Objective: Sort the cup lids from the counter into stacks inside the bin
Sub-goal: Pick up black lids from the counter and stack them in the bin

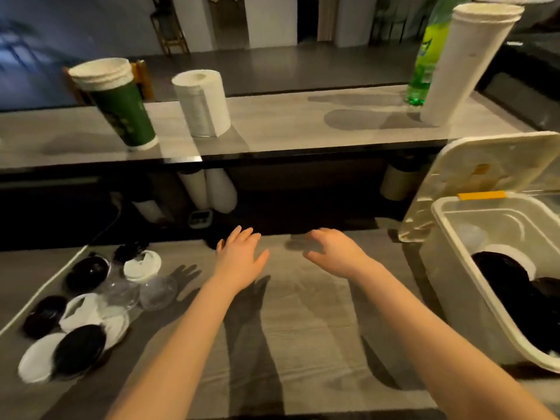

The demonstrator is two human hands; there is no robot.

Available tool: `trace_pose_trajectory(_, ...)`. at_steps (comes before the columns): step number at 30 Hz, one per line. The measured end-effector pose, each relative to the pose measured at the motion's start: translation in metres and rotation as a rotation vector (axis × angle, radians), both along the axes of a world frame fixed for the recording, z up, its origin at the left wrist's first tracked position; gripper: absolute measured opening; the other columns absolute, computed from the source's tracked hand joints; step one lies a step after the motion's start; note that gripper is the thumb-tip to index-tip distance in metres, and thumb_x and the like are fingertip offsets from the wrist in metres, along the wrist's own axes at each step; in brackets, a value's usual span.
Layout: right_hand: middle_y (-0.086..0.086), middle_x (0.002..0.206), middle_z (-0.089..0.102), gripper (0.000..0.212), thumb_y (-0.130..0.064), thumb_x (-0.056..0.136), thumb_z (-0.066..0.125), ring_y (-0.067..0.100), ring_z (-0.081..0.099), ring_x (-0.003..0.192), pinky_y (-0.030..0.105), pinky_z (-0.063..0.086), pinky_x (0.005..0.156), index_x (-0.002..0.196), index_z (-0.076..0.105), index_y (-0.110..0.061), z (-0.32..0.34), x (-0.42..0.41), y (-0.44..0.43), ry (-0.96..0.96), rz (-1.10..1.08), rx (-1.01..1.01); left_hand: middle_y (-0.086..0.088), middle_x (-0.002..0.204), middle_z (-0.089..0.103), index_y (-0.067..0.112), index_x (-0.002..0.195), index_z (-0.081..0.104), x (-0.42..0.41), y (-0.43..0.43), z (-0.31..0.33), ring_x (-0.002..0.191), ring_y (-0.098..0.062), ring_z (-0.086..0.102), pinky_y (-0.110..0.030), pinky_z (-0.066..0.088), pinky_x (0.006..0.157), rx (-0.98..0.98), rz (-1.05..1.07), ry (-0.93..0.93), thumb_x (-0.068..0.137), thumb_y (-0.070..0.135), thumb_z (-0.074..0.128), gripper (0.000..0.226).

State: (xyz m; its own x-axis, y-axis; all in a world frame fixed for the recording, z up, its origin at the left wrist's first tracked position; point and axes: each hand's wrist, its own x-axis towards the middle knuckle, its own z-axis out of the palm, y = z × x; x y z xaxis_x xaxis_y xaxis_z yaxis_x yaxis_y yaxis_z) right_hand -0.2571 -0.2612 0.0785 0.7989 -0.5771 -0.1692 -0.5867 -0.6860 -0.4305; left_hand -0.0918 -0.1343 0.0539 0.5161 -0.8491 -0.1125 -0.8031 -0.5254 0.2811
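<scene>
Grey counter (303, 313) held loose lids (91, 298) at left, bin (454, 298) at right with black lids (509, 286) inside. Left hand (239, 259) and right hand (336, 253) hovered between, fingers spread, empty.

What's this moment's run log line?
left hand: open, empty; right hand: open, empty; cup lids: on counter; bin: open, black lids inside

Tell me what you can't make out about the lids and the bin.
Head view only:
Black lids in the bin: near wall and right frame edge hide them; no count.
Clear lids on the counter: transparent, blurred; number unclear.
Under the shelf: too dark.
</scene>
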Motion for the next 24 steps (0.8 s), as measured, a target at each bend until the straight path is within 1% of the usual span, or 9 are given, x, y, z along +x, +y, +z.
trace_pose_trajectory(3,0.003,0.144,0.044,0.049,-0.036,0.094,0.052,0.021,0.040,0.132,0.035,0.038,0.105,0.139,0.043,-0.020,-0.019,0.047,0.022,0.045,0.063,0.037,0.001,0.155,0.024,0.019,0.145,0.031,0.040,0.038,-0.015,0.145,-0.017,0.011,-0.041,0.016,0.116,0.019,0.074,0.012,0.096,0.042,0.042,0.056)
trace_pose_trajectory(6,0.003,0.142,0.046,0.050,-0.037,0.093,0.053,0.022,0.046,0.127,0.034,0.041,0.102,0.139,0.042,-0.020,-0.041,0.092,0.043,0.092,0.097,0.039,0.000,0.155,0.023,0.018,0.146,0.028,0.079,0.075,-0.034,0.145,-0.018,0.011,-0.040,0.016,0.117,0.063,0.131,0.034,0.096,0.042,0.042,0.057)
trace_pose_trajectory(9,0.004,0.145,0.042,0.054,-0.036,0.093,0.054,0.023,0.044,0.129,0.033,0.038,0.102,0.142,0.038,-0.018,-0.064,0.134,0.063,0.149,0.147,0.061,0.000,0.156,0.018,0.017,0.148,0.023,0.116,0.107,-0.050,0.145,-0.018,0.010,-0.038,0.015,0.117,0.151,0.171,0.038,0.096,0.041,0.041,0.060)
trace_pose_trajectory(12,0.006,0.151,0.034,0.059,-0.037,0.095,0.051,0.025,0.036,0.135,0.033,0.033,0.107,0.146,0.031,-0.014,-0.083,0.171,0.073,0.211,0.197,0.084,-0.001,0.157,0.013,0.015,0.148,0.020,0.145,0.129,-0.062,0.145,-0.019,0.009,-0.033,0.013,0.117,0.187,0.215,0.088,0.095,0.039,0.045,0.063)
trace_pose_trajectory(14,0.008,0.154,0.026,0.060,-0.033,0.096,0.048,0.027,0.030,0.139,0.034,0.029,0.109,0.148,0.026,-0.013,-0.095,0.194,0.074,0.253,0.223,0.099,-0.002,0.158,0.010,0.014,0.149,0.018,0.158,0.141,-0.069,0.145,-0.020,0.006,-0.036,0.013,0.117,0.199,0.235,0.132,0.095,0.039,0.047,0.067)
trace_pose_trajectory(16,0.009,0.158,0.012,0.065,-0.031,0.096,0.046,0.028,0.015,0.145,0.036,0.021,0.116,0.151,0.016,-0.013,-0.106,0.216,0.072,0.298,0.237,0.081,-0.001,0.158,0.007,0.016,0.150,0.015,0.168,0.151,-0.075,0.146,-0.019,0.004,-0.040,0.014,0.117,0.215,0.247,0.125,0.094,0.042,0.047,0.070)
trace_pose_trajectory(19,0.003,0.160,-0.008,0.074,-0.030,0.096,0.047,0.026,-0.004,0.147,0.042,0.013,0.119,0.152,0.000,-0.017,-0.121,0.242,0.068,0.380,0.207,0.051,-0.001,0.158,0.008,0.016,0.150,0.014,0.177,0.160,-0.083,0.146,-0.019,0.004,-0.040,0.011,0.118,0.231,0.226,0.092,0.093,0.046,0.047,0.072)
trace_pose_trajectory(22,0.000,0.159,-0.012,0.085,-0.032,0.092,0.055,0.025,-0.008,0.147,0.045,0.011,0.118,0.152,-0.005,-0.020,-0.127,0.248,0.073,0.438,0.212,0.036,-0.001,0.158,0.009,0.017,0.150,0.014,0.180,0.160,-0.089,0.146,-0.018,0.004,-0.042,0.003,0.117,0.228,0.203,0.057,0.093,0.050,0.043,0.073)
trace_pose_trajectory(24,0.001,0.159,-0.011,0.089,-0.031,0.090,0.059,0.025,-0.008,0.147,0.044,0.011,0.118,0.152,-0.004,-0.019,-0.131,0.245,0.079,0.422,0.223,-0.002,0.000,0.157,0.013,0.017,0.149,0.018,0.181,0.158,-0.090,0.145,-0.017,0.006,-0.041,0.001,0.116,0.184,0.218,0.043,0.093,0.052,0.040,0.070)
